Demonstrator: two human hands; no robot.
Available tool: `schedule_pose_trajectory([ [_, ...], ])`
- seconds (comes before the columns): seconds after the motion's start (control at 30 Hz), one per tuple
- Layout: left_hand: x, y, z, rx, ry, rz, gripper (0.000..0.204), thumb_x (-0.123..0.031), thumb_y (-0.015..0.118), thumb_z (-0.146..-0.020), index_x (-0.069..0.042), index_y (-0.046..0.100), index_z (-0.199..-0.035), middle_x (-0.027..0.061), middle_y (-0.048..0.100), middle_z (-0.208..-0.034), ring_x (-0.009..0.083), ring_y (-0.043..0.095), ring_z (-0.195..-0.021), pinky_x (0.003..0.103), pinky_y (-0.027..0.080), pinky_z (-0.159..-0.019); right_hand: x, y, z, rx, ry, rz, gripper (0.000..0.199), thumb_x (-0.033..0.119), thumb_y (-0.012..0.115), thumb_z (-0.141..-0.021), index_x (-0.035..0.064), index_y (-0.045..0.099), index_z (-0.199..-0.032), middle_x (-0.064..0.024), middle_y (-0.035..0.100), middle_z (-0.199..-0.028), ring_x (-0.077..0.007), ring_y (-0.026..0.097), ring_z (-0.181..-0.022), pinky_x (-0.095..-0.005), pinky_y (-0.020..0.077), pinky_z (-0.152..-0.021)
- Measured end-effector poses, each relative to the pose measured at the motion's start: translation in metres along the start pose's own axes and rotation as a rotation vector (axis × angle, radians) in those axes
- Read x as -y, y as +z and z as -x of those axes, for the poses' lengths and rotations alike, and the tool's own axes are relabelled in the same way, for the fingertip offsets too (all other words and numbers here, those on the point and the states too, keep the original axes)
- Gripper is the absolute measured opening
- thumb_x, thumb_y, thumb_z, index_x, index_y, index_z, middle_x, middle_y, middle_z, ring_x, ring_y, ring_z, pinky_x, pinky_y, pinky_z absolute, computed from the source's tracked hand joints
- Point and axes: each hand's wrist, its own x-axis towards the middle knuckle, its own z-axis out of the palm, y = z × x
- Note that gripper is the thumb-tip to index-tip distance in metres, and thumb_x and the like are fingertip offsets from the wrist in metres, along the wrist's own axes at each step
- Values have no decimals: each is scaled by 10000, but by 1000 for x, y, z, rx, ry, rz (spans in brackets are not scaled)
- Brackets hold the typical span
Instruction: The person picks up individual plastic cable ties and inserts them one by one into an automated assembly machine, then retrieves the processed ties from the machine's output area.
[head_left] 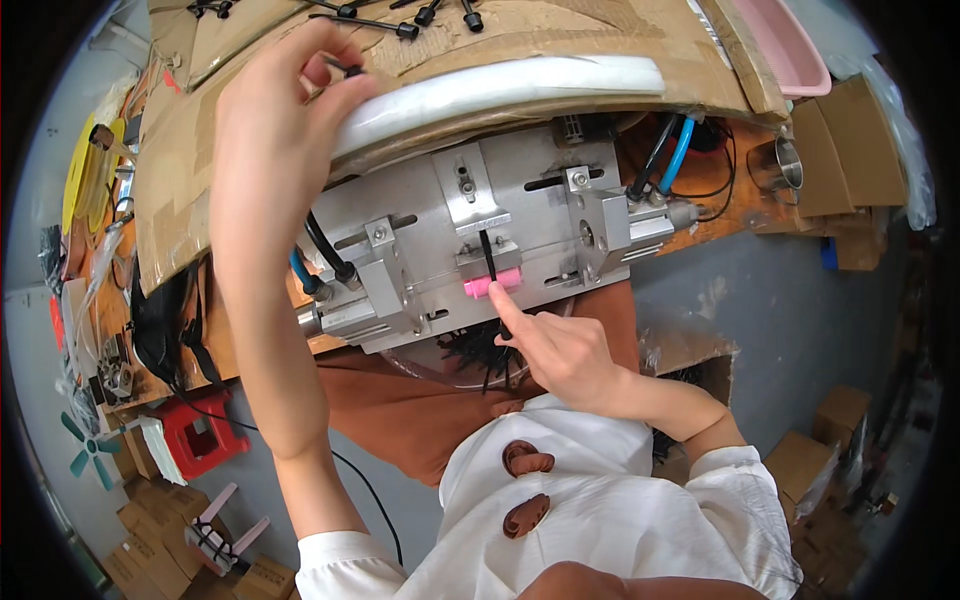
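Note:
A metal fixture with side cylinders sits at the edge of a cardboard-covered bench. A thin black strip stands in its central slot, above a pink block. My right hand is below the fixture, its index finger stretched up to the lower end of the strip by the pink block. My left hand is raised over a white foam pad, pinching a small black piece between thumb and fingers. More black pieces lie on the cardboard at the top.
A bundle of black strips lies in a bowl on my lap under the fixture. Blue and black hoses run to the cylinders. A steel cup stands right, a pink tray top right. A red stool and cardboard boxes are on the floor.

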Motion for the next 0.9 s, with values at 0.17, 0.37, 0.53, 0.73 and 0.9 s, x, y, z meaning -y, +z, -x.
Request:
schedule_pose_trajectory([
  [0.17,-33,18,79,-317,103,54,209,71,666,-759,-17,625,-944,31,577,-831,102,497,-712,231,441,-678,0,-42,-15,156,-8,80,543,46,719,-748,-29,550,-1259,-37,561,-657,-144,568,-555,-291,451,-474],
  [0.37,-52,74,180,-64,158,-152,648,67,619,-678,102,482,-1310,136,567,-943,241,515,-794,329,462,-723,-59,-90,-181,-340,-434,548,189,43,639,-794,1,622,-978,-95,636,-790,-212,611,-676,-306,484,-604],
  [0.53,-60,101,185,83,159,-128,698,111,563,-680,109,400,-1359,143,516,-979,266,490,-830,348,461,-757,-105,-109,-264,-19,-460,473,109,18,627,-800,-22,615,-900,-170,652,-801,-338,636,-775,-394,511,-702],
  [0.73,-51,101,188,149,73,-115,759,132,535,-681,96,321,-1409,167,484,-1025,310,473,-892,389,442,-791,-75,-137,-254,321,-18,171,189,56,585,-871,-11,670,-1027,-44,609,-727,-96,513,-639,-249,439,-598],
  [0.9,-55,95,183,191,99,-65,759,116,557,-710,75,304,-1424,155,485,-1018,307,474,-903,392,436,-799,-111,-163,-224,240,207,-711,189,98,574,-935,-37,639,-1049,-46,625,-816,-96,538,-714,-208,458,-665],
])
